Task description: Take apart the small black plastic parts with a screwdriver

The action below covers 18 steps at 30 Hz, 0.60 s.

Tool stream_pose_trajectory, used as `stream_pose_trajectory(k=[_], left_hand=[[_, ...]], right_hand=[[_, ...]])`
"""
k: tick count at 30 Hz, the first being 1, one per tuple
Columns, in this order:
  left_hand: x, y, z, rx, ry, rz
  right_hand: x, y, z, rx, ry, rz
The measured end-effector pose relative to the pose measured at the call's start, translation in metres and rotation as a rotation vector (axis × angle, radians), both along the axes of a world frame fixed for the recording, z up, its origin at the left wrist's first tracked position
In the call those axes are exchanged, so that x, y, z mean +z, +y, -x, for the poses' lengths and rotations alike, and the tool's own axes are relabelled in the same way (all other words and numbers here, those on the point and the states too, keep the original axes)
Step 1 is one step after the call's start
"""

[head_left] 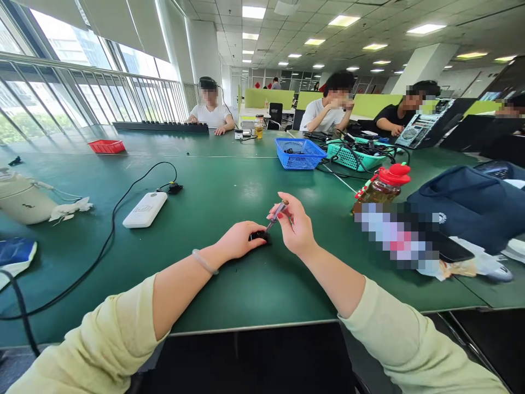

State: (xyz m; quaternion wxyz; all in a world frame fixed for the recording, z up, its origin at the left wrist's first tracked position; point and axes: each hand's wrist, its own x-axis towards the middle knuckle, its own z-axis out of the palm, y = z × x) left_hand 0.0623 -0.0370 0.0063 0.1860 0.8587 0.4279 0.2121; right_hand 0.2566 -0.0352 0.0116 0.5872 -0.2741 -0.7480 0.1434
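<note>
My left hand (pixel 239 239) rests on the green table (pixel 229 284) with its fingers closed on a small black object (pixel 260 236), pinning it to the surface. My right hand (pixel 294 225) pinches a slim screwdriver (pixel 277 214) held at a slant, its tip down on the black object. Both hands meet near the table's front middle. The black object is mostly hidden by my left fingers.
A white power bank (pixel 145 209) with a black cable (pixel 123 205) lies left. A blue basket (pixel 299 152), a teal basket (pixel 353 157), a red tray (pixel 106 146), a red-capped bottle (pixel 384 186) and a navy bag (pixel 467 202) stand around. Several people sit at the far side.
</note>
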Motion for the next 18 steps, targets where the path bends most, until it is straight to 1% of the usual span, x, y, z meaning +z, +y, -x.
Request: stream_pose_trajectory(k=[3, 8, 14, 18], left_hand=[[0.0, -0.001, 0.0, 0.012, 0.008, -0.009], [0.0, -0.005, 0.0, 0.021, 0.011, -0.042], [0.0, -0.008, -0.002, 0.015, -0.002, -0.078], [-0.001, -0.008, -0.002, 0.015, -0.02, -0.073]], right_hand=[[-0.002, 0.003, 0.003, -0.052, 0.014, -0.016], [-0.002, 0.006, 0.008, -0.144, 0.029, 0.0], [-0.008, 0.007, 0.015, -0.203, 0.031, -0.024], [-0.012, 0.006, 0.021, -0.215, 0.029, -0.06]])
